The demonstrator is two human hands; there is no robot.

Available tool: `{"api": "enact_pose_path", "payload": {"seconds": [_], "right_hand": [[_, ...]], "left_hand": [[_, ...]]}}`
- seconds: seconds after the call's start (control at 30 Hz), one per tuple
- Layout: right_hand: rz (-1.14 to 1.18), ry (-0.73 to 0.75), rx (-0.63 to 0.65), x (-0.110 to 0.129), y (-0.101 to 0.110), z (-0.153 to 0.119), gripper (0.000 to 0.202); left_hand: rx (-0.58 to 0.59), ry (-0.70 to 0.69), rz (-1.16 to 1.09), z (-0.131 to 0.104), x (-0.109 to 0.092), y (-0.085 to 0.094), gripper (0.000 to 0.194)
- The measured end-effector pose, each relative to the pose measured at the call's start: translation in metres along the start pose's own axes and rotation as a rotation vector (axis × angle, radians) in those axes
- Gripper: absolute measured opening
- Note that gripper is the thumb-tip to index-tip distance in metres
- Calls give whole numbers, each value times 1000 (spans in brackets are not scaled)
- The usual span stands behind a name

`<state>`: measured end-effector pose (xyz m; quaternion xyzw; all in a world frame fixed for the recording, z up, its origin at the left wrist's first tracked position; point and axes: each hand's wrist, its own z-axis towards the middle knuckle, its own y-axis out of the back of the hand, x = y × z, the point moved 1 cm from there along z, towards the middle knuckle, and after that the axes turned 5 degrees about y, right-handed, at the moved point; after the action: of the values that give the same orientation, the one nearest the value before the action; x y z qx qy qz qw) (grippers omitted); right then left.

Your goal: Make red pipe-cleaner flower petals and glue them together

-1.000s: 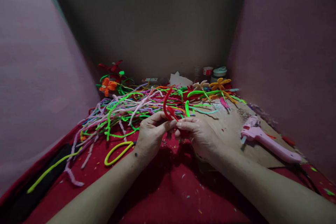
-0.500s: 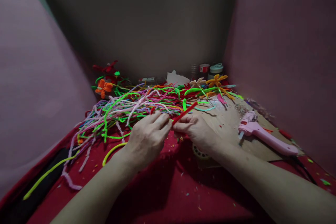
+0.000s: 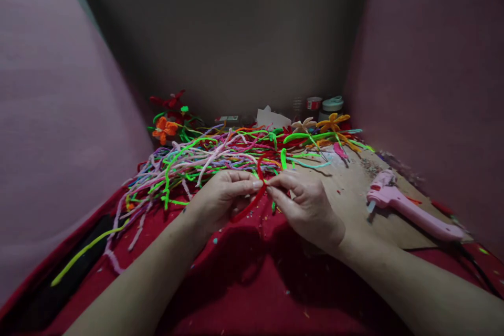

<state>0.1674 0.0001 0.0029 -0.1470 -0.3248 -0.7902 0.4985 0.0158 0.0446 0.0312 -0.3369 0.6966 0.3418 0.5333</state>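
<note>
Between my two hands is a red pipe cleaner [image 3: 252, 205], bent so that its strands cross at my fingertips. My left hand [image 3: 226, 197] pinches it at the crossing with thumb and forefinger. From the other side my right hand [image 3: 309, 207] pinches the same spot, its fingertips touching the strand. One red end hangs down toward my left palm and another rises above the fingers. Just beyond my hands lies a heap of loose pipe cleaners [image 3: 208, 155] in pink, green, purple and other colours.
A pink glue gun [image 3: 413, 212] lies on a cardboard sheet [image 3: 342, 184] at the right. Orange [image 3: 164, 128] and yellow-orange [image 3: 331, 122] pipe-cleaner flowers lie at the back. A lidded jar [image 3: 332, 106] stands behind. Small scraps dot the red cloth [image 3: 244, 294].
The red pipe cleaner, formerly a straight piece pointing up right, is now bent and crossed between my fingertips. Both hands have turned, and the view has shifted slightly.
</note>
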Motion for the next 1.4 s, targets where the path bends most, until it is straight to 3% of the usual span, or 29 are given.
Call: {"api": "enact_pose_path", "payload": {"seconds": [0.1,0.17,0.23,0.3,0.33,0.4,0.5,0.57,0.63,0.77,0.87,0.93,1.13,1.27,1.33,1.4], "right_hand": [[330,-301,26,-4,-1,3,12],[484,-399,56,-5,-2,4,12],[541,-422,70,-3,-3,4,13],[501,-400,74,1,-2,3,14],[450,-376,74,2,-2,3,15],[293,-296,65,5,-2,1,15],[40,-89,16,7,-3,-3,15],[-29,-27,-5,6,-4,-4,16],[55,-118,14,4,-6,-3,16],[461,-473,82,-2,-8,2,15],[514,-627,137,-5,-8,5,21],[498,-654,150,-6,-8,4,23],[461,-539,99,-2,-9,0,18],[443,-520,164,-1,-7,2,18],[377,-386,109,-2,-4,5,17],[232,-142,-1,-2,0,6,21]], "left_hand": [[-191,-444,310,-7,-10,1,11],[-184,-684,535,-11,-15,1,14],[-148,-811,700,-12,-17,2,8],[-148,-847,770,-11,-16,2,5],[-160,-818,772,-10,-15,2,6],[-154,-630,702,-8,-11,0,16],[-31,-234,435,-5,-3,-4,28],[34,-116,309,-4,-2,-6,29],[2,-122,297,-5,-4,-6,27],[-156,-209,342,-6,-10,-2,26],[-245,-250,372,-5,-13,0,26],[-235,-240,389,-4,-12,1,25],[-108,-146,287,-1,-8,3,27],[-147,-190,392,-2,-11,9,27],[-126,-207,460,-4,-14,11,26],[-76,-214,514,-7,-15,10,25]]}}
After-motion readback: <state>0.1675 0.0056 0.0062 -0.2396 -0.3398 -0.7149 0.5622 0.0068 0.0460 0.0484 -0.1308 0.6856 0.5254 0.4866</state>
